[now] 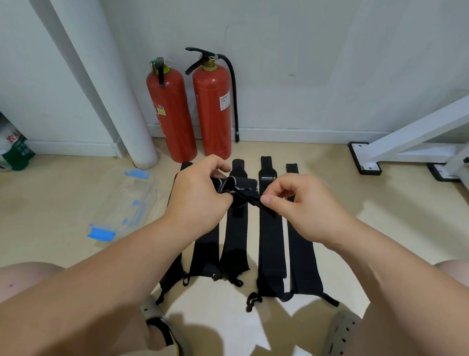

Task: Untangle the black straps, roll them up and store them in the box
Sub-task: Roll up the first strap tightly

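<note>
Head view: hands of a crouching person meet above a row of black straps laid out on the floor (373, 222). Left hand (198, 198) is curled around one bunched end of a held strap (238, 188), thumb and fingers pinching the crumpled fabric; right hand (300, 203) pinches the other end of that same strap between thumb and forefinger, the remaining fingers folded in. The held strap hangs above the floor, twisted and partly gathered, not yet a neat roll. Beneath it, flat straps (269, 237) lie side by side lengthwise, each separate from its neighbour, thin loops trailing at their near ends; the exact count is hard to fix because the forearms cover part of the row. Judged from this layout, untangling looks largely done, rolling is barely begun or in hand on the first piece, and storing has not started. Clear box (124, 201), with blue clips, sits on the floor to the left of the row, near but apart from it, and no strap can be seen inside it. Two red fire extinguishers (190, 110) stand against the wall just beyond the far ends of the straps, beside a white pipe (124, 102). White frame legs (412, 145) occupy the right. Nothing visibly blocks the path from straps to box.
</note>
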